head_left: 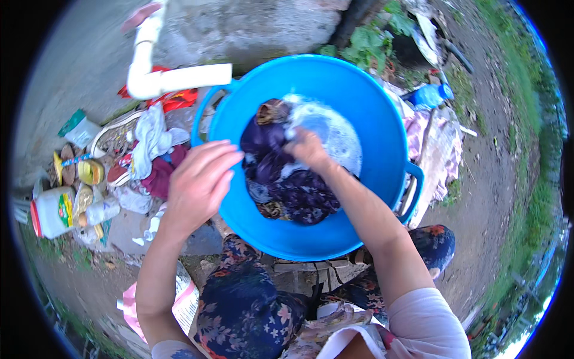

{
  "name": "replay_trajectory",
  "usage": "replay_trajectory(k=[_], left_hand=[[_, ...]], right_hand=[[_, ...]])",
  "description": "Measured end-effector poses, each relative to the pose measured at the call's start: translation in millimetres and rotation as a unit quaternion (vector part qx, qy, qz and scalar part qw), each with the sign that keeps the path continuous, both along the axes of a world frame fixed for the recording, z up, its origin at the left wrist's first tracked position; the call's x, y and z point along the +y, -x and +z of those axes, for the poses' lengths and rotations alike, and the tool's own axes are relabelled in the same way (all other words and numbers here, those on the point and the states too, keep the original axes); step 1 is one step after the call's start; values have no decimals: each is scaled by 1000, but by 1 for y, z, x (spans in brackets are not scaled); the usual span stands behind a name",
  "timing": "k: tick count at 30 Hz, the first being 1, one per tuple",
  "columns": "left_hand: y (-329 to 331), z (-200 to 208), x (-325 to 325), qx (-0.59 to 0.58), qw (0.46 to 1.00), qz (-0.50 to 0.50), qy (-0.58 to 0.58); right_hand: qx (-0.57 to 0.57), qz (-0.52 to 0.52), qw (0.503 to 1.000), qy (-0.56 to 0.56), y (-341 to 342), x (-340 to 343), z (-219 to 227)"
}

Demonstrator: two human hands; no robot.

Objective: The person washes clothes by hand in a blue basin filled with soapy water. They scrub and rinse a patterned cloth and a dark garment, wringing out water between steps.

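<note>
A big blue plastic tub (365, 113) stands on the ground before me, with soapy water and a dark purple patterned cloth (293, 185) in it. My right hand (308, 149) is inside the tub, fingers closed on the wet cloth near the foam. My left hand (200, 179) hovers over the tub's left rim with its fingers spread and nothing in it. My knees in dark flowered trousers show at the lower edge.
A white plastic pipe (173, 78) juts out over the tub's far left. To the left lie a heap of clothes (152, 149), a shoe (113, 134), a white jar (54, 210) and small bottles. A blue bottle (431, 96) and pinkish cloth (439, 146) lie on the right.
</note>
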State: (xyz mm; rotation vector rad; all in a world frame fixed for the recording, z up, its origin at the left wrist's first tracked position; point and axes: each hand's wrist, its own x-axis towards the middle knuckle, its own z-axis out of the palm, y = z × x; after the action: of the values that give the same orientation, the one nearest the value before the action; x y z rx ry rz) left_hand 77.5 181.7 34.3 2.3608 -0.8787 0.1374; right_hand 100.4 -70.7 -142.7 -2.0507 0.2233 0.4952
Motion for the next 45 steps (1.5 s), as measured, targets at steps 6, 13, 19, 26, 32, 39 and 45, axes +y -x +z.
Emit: replay_trajectory(k=[6, 13, 19, 26, 32, 39, 45], left_hand=[[-57, -88, -64, 258, 946, 20, -196], [-43, -131, -98, 328, 921, 54, -202], [-49, -145, -87, 252, 950, 90, -162], [-64, -75, -98, 327, 907, 166, 209], [-46, -56, -111, 612, 774, -95, -131], [-72, -113, -77, 267, 958, 75, -69], [-82, -143, -104, 295, 948, 117, -33]], right_hand=[[-14, -54, 998, 15, 24, -71, 82], [-120, -44, 957, 259, -10, -88, 67], [-13, 158, 928, 336, 12, -49, 43], [-38, -80, 990, -110, -9, -48, 62], [-98, -236, 925, -280, -43, -80, 50], [-81, -123, 972, 182, -19, -47, 25], [53, 178, 945, 270, 49, -2, 55]])
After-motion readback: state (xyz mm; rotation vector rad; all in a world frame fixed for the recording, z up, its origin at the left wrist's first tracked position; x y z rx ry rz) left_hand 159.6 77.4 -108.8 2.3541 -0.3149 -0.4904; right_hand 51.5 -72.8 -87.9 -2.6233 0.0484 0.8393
